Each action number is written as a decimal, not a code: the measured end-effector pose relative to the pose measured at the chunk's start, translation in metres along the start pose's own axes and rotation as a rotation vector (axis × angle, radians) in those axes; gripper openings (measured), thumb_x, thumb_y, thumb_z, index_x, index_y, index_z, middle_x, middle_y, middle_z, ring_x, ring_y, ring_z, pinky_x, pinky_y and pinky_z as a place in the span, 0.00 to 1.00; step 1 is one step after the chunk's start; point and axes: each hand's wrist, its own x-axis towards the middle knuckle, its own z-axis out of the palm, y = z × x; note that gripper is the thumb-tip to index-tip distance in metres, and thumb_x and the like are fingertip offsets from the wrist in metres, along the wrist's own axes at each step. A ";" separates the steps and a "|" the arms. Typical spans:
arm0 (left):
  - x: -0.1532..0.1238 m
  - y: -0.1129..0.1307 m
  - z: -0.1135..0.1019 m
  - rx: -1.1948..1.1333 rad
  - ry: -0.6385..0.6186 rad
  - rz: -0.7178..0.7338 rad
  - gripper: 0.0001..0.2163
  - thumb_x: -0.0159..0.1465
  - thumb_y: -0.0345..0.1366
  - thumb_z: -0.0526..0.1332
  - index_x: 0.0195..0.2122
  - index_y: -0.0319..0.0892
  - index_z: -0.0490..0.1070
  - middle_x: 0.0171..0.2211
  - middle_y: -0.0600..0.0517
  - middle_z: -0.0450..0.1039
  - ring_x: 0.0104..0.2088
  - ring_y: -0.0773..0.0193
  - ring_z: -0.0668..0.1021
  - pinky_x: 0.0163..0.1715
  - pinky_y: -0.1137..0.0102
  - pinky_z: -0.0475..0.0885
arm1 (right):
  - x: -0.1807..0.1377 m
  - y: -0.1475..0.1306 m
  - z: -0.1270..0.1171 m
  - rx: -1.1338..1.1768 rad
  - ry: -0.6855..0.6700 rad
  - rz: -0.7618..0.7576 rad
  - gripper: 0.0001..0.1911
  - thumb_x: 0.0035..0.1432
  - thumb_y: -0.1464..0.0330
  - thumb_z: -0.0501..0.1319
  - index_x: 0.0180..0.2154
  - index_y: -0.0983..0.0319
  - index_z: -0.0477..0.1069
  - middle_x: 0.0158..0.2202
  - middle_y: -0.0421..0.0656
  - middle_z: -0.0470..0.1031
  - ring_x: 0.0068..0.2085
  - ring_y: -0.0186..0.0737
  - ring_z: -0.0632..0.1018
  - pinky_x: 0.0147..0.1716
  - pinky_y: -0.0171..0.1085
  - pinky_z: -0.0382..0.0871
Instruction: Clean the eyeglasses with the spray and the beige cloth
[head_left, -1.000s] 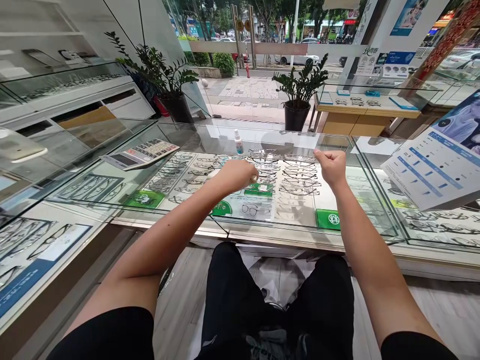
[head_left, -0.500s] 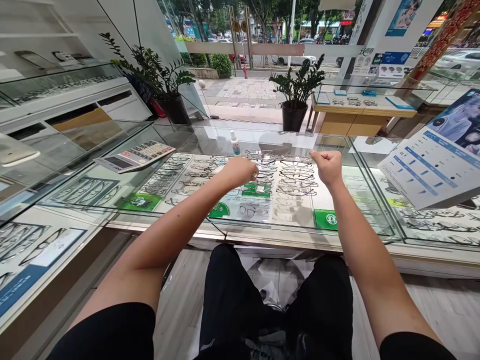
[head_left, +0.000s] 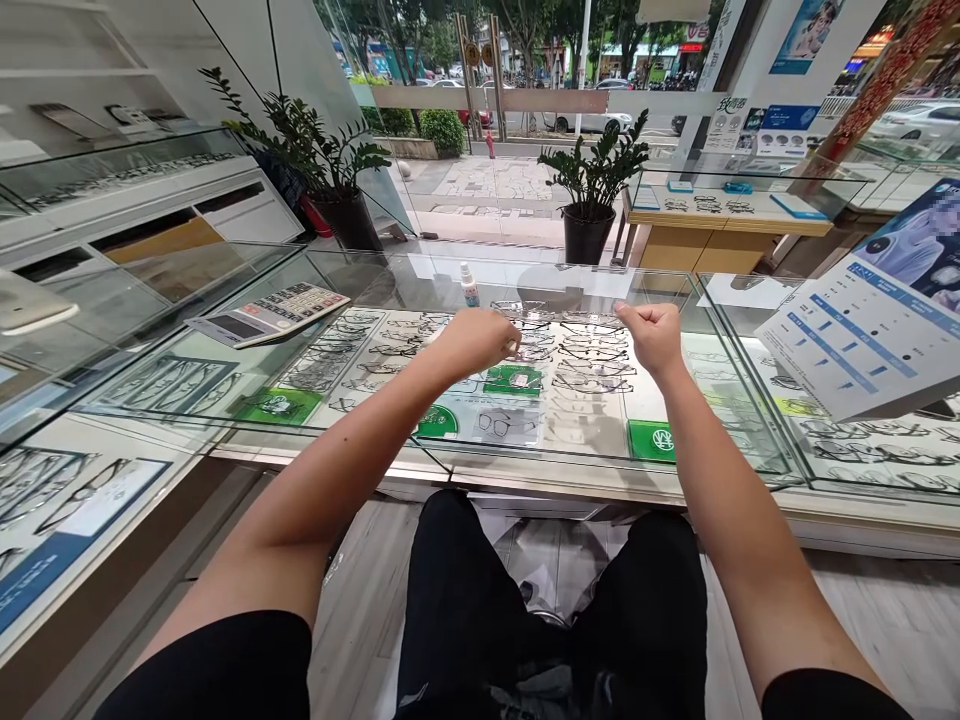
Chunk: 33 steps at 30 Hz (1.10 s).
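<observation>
Both my arms reach out over a glass display counter [head_left: 360, 455]. My left hand [head_left: 480, 340] is bent at the wrist with its fingers curled closed, above rows of eyeglasses [head_left: 592, 353]. To the right, my right hand [head_left: 654, 335] is closed like a fist, its thumb pointing left toward the other hand. The hands are apart. Whatever either hand holds, if anything, is hidden or too thin to make out. Just behind my left hand a small white spray bottle [head_left: 469, 285] stands upright on the glass.
A large calculator [head_left: 274, 312] lies on the glass at left. A printed stand-up card [head_left: 862, 335] leans at right. Green cards [head_left: 651, 439] lie among the frames inside the case. Potted plants [head_left: 590, 230] stand beyond the counter, before the glass front. My legs [head_left: 465, 600] are below the counter edge.
My left hand has shifted very slightly right and my right hand very slightly left. Both stay closed. Nothing else has visibly moved.
</observation>
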 end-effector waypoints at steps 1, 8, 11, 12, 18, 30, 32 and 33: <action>-0.001 -0.001 -0.003 -0.028 0.024 -0.002 0.12 0.68 0.29 0.62 0.42 0.46 0.88 0.43 0.44 0.89 0.44 0.48 0.86 0.37 0.64 0.68 | 0.000 0.000 0.000 -0.004 -0.010 0.005 0.43 0.60 0.39 0.69 0.18 0.53 0.42 0.21 0.33 0.40 0.26 0.31 0.45 0.27 0.41 0.41; 0.008 -0.001 -0.017 -0.640 0.352 0.052 0.10 0.67 0.44 0.67 0.38 0.44 0.84 0.39 0.47 0.86 0.39 0.54 0.82 0.41 0.62 0.72 | 0.000 -0.001 0.006 0.092 -0.109 0.031 0.37 0.58 0.43 0.74 0.19 0.55 0.53 0.20 0.33 0.48 0.25 0.30 0.50 0.26 0.39 0.42; 0.024 0.013 -0.015 -0.998 0.467 0.088 0.12 0.67 0.47 0.69 0.37 0.43 0.81 0.40 0.47 0.84 0.40 0.57 0.81 0.43 0.63 0.72 | -0.001 -0.001 0.011 0.142 -0.184 0.123 0.28 0.56 0.42 0.75 0.27 0.58 0.73 0.19 0.32 0.55 0.22 0.30 0.51 0.24 0.38 0.39; 0.031 0.019 -0.012 -1.101 0.486 0.102 0.13 0.66 0.48 0.70 0.36 0.43 0.80 0.39 0.48 0.83 0.40 0.57 0.80 0.43 0.63 0.72 | -0.001 -0.001 0.012 0.162 -0.202 0.148 0.28 0.56 0.42 0.75 0.31 0.59 0.77 0.18 0.31 0.55 0.21 0.29 0.51 0.23 0.38 0.39; 0.059 0.056 0.008 -1.556 0.507 0.151 0.20 0.61 0.54 0.77 0.36 0.44 0.77 0.39 0.48 0.83 0.41 0.58 0.81 0.45 0.64 0.73 | 0.000 -0.006 0.011 0.344 -0.204 0.201 0.31 0.50 0.40 0.79 0.38 0.60 0.81 0.18 0.29 0.53 0.21 0.28 0.50 0.22 0.38 0.39; 0.050 0.066 0.025 -1.617 0.482 0.031 0.22 0.60 0.59 0.78 0.36 0.45 0.78 0.32 0.52 0.77 0.28 0.65 0.69 0.30 0.68 0.62 | -0.006 -0.010 0.010 0.308 -0.220 0.256 0.27 0.51 0.45 0.80 0.35 0.60 0.80 0.16 0.28 0.51 0.22 0.28 0.48 0.25 0.36 0.40; 0.051 0.067 0.025 -1.595 0.496 0.044 0.22 0.60 0.58 0.78 0.36 0.45 0.79 0.34 0.52 0.79 0.30 0.64 0.71 0.32 0.67 0.65 | -0.006 -0.011 0.010 0.299 -0.208 0.259 0.27 0.50 0.44 0.80 0.34 0.60 0.80 0.16 0.28 0.52 0.22 0.28 0.49 0.25 0.36 0.41; 0.051 0.068 0.025 -1.583 0.506 0.053 0.21 0.61 0.58 0.77 0.36 0.44 0.79 0.35 0.51 0.80 0.32 0.63 0.73 0.35 0.67 0.67 | -0.006 -0.010 0.009 0.296 -0.202 0.258 0.27 0.50 0.44 0.80 0.34 0.60 0.80 0.16 0.28 0.53 0.22 0.28 0.50 0.25 0.36 0.41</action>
